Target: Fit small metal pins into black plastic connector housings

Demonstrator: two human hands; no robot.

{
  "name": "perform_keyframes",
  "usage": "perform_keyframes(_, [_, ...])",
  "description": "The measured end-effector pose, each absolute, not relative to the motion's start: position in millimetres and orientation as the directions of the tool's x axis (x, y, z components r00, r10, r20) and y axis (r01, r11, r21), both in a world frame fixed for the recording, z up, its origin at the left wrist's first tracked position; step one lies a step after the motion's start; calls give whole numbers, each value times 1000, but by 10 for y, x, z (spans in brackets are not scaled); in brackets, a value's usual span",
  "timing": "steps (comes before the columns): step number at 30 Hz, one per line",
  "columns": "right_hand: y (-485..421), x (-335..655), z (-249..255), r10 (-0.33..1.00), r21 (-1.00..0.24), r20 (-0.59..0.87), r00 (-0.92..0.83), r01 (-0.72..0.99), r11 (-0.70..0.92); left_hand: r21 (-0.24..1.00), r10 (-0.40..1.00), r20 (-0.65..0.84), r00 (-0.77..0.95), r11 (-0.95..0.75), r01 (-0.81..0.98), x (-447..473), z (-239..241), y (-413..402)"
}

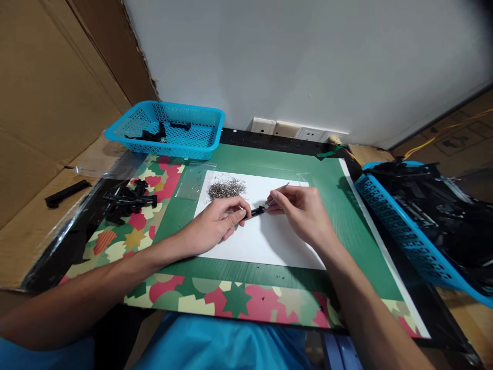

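Observation:
My left hand is closed around a small black plastic part, whose right end sticks out past the fingertips. Pinched in my right hand is a pair of slim metal tweezers. Their lower end meets the tip of the black part; whether they grip a tiny piece there is too small to tell. Both hands are over a white sheet of paper. Just beyond my left hand, a pile of tiny metal pieces lies on the sheet.
A blue basket with a few black parts stands at the back left. Loose black parts lie on the mat's left side. On the right, another blue basket is heaped with black parts. Wall sockets line the back.

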State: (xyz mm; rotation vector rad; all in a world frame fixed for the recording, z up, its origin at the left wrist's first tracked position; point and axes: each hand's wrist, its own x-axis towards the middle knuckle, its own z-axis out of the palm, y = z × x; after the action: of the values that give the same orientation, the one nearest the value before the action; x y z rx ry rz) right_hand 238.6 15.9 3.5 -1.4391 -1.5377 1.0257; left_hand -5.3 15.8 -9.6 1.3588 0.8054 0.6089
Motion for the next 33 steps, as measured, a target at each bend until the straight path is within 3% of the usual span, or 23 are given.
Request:
perform_keyframes(5, [167, 2385, 25, 997, -923, 12, -73, 383, 40, 988, 780, -153, 607, 129, 84, -54, -81, 160])
perform_keyframes(15, [107, 2311, 64, 985, -784, 158, -69, 598, 168, 986, 803, -163, 573, 147, 75, -55, -135, 164])
perform_keyframes(21, [74, 2272, 10, 982, -784, 184, -34, 598, 168, 989, 814, -147, 562, 101, 112, -48, -100, 153])
perform_keyframes(33, [-19, 2136, -104, 922, -709, 386, 36, 651, 272, 986, 841, -165, 516, 125, 112, -44, -129, 154])
